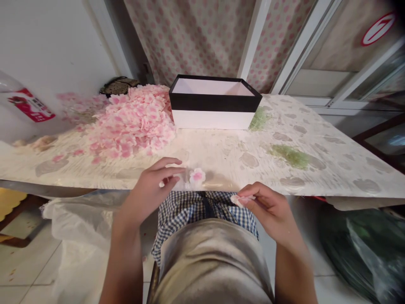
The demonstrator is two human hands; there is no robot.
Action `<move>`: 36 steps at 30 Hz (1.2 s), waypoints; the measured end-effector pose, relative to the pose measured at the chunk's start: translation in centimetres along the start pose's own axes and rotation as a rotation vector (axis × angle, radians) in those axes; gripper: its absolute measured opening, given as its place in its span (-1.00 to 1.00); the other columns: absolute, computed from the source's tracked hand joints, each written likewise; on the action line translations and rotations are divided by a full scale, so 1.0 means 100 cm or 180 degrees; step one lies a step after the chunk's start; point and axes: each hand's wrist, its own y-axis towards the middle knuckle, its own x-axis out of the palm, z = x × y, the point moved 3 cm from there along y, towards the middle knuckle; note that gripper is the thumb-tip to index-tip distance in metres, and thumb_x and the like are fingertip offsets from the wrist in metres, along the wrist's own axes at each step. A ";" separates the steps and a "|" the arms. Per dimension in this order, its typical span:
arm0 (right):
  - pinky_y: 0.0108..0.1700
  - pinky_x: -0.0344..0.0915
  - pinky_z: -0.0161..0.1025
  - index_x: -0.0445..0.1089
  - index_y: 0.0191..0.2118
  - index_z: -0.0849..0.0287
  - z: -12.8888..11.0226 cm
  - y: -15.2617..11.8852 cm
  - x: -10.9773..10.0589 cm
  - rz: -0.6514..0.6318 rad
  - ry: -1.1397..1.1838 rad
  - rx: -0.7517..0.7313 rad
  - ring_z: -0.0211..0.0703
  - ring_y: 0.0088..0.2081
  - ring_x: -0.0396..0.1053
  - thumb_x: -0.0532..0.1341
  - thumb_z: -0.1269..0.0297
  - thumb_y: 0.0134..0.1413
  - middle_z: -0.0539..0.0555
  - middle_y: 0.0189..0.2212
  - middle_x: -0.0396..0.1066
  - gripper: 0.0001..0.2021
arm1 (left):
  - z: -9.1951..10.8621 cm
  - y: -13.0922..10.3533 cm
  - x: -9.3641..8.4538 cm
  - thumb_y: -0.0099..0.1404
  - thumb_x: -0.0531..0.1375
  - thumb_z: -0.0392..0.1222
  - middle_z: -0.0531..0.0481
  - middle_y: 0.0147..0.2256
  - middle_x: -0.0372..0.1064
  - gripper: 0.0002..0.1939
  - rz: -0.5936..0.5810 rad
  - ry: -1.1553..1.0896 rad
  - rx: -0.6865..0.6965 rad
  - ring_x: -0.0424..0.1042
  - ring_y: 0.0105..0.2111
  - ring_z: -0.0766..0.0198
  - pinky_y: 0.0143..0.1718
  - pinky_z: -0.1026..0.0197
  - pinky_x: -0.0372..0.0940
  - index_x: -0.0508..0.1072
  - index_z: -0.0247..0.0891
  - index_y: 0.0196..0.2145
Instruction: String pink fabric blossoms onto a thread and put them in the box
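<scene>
The right hand (268, 206) pinched a thin, pale petal (238, 200). The left hand (152, 182) had its fingers apart beside a frilly pink flower (197, 176) on the shiny table (218, 152).

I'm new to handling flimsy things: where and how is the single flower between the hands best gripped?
Probably a light pinch on the left edge of the flower, coming from the left: its pink centre faces up, its pale petals spread round it, and the left hand's fingers point at that edge.
</scene>
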 end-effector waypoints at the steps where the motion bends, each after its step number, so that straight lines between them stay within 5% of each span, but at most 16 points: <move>1: -0.34 0.42 -0.28 0.45 -0.33 0.12 0.000 0.000 0.001 -0.0004 -0.0001 -0.0025 -0.21 -0.37 0.48 0.26 0.36 0.10 0.03 -0.42 0.51 -0.98 | -0.002 0.001 0.005 0.33 0.08 -0.23 -0.09 -0.05 0.39 -0.76 -0.0124 0.0003 0.0069 0.46 -0.20 0.21 -0.31 0.24 0.38 0.54 -0.18 -0.19; 5: -0.36 0.43 -0.30 0.46 -0.33 0.11 -0.001 0.002 0.005 -0.0064 -0.0043 -0.0070 -0.21 -0.37 0.50 0.26 0.37 0.09 0.04 -0.42 0.54 -0.96 | -0.001 0.005 0.026 0.34 0.05 -0.27 -0.09 -0.04 0.32 -0.78 -0.0393 0.0117 0.0204 0.43 -0.24 0.24 -0.20 0.17 0.33 0.50 -0.24 -0.35; 8: -0.40 0.42 -0.32 0.48 -0.36 0.11 -0.003 0.003 0.008 -0.0110 -0.0084 -0.0127 -0.23 -0.41 0.49 0.27 0.39 0.07 0.02 -0.45 0.55 -0.95 | 0.006 0.008 0.030 0.36 0.01 -0.30 -0.10 -0.15 0.32 -0.80 -0.0234 -0.0045 0.0241 0.39 -0.22 0.22 -0.18 0.19 0.29 0.40 -0.25 -0.34; 13: -0.42 0.43 -0.34 0.50 -0.36 0.08 -0.015 -0.001 0.009 -0.0069 0.0115 -0.0233 -0.24 -0.45 0.51 0.32 0.43 0.01 -0.01 -0.47 0.56 -0.92 | 0.032 0.003 0.024 0.35 0.05 -0.32 0.07 -0.42 0.28 -0.92 0.0074 -0.0853 0.0238 0.27 -0.48 0.36 -0.46 0.33 0.18 0.32 -0.22 -0.27; 19: -0.34 0.45 -0.20 0.55 -0.24 0.00 -0.038 -0.014 0.013 -0.0793 0.0922 -0.0653 -0.18 -0.40 0.50 0.19 0.61 0.05 -0.02 -0.43 0.56 -0.66 | 0.066 -0.008 0.027 0.37 0.07 -0.29 0.15 -0.53 0.27 -0.95 -0.0492 -0.1503 0.0298 0.22 -0.58 0.45 -0.55 0.38 0.11 0.31 -0.21 -0.26; 24: -0.25 0.40 -0.20 0.56 -0.28 0.02 -0.047 -0.013 0.007 -0.0407 0.0520 -0.0865 -0.18 -0.27 0.46 0.17 0.71 -0.05 0.02 -0.28 0.47 -0.60 | 0.079 -0.013 0.029 0.34 0.15 -0.25 0.24 -0.68 0.12 -0.95 -0.0889 -0.1557 0.0630 0.08 -0.69 0.48 -0.64 0.39 0.03 0.35 -0.23 -0.31; 29: -0.24 0.41 -0.26 0.54 -0.26 0.07 -0.044 -0.010 0.008 -0.0455 0.0630 -0.1013 -0.22 -0.27 0.46 0.20 0.67 0.00 0.02 -0.28 0.47 -0.66 | 0.088 -0.014 0.027 0.35 0.14 -0.30 0.12 -0.54 0.43 -0.94 -0.0775 -0.1406 0.1175 0.34 -0.61 0.46 -0.48 0.39 0.23 0.42 -0.23 -0.24; 36: -0.25 0.40 -0.25 0.54 -0.27 0.10 -0.041 -0.010 0.007 -0.0741 0.0810 -0.1030 -0.21 -0.28 0.44 0.17 0.73 -0.06 0.03 -0.28 0.46 -0.62 | 0.093 -0.013 0.027 0.34 0.17 -0.28 0.13 -0.53 0.44 -0.94 -0.0861 -0.1325 0.1158 0.36 -0.57 0.44 -0.46 0.38 0.24 0.40 -0.24 -0.33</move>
